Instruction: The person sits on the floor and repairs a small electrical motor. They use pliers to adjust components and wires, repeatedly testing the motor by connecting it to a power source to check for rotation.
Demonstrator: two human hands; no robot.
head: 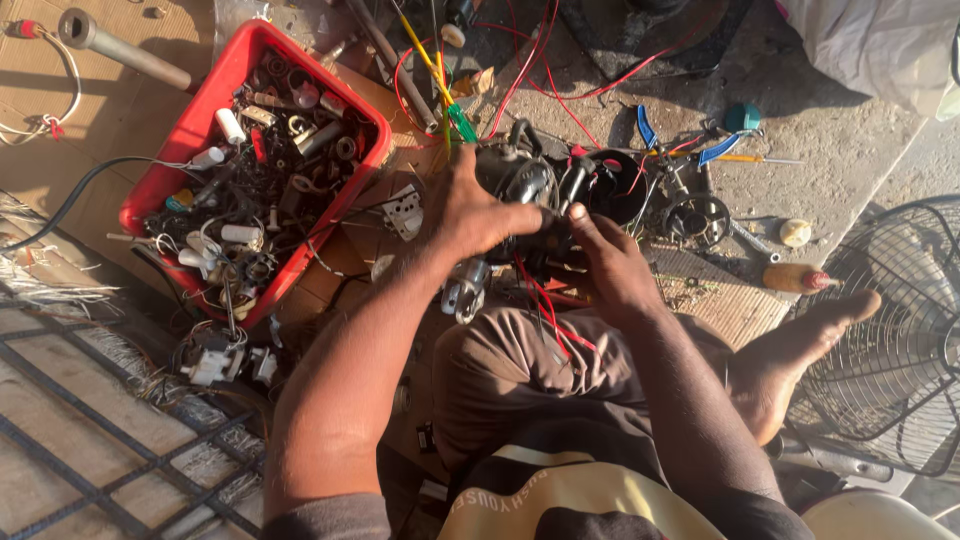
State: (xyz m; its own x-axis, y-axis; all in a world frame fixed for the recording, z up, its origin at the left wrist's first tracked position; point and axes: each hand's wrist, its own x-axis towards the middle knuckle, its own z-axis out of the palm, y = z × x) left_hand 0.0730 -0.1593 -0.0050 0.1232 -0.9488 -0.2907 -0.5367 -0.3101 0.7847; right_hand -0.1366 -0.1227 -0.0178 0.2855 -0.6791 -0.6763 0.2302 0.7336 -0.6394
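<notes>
Motor [530, 180], black and greasy, gripped between both hands just beyond the knee, red wires [545, 300] trailing down over the brown trousers. Left hand [470, 215] clamped over its left side, fingers spread across the casing. Right hand [610, 260] closed on the near right edge, thumb pressed on top. Red tray [205, 120] of small parts sitting to the left. Blue-handled pliers [690, 150] lying far right, fan guard [890, 330] at the right edge.

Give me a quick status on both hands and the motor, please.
Left hand gripping top of the motor. Right hand holding its near side. Motor propped over the knee, red wires trailing. Red tray of parts left, clear of hands.
</notes>
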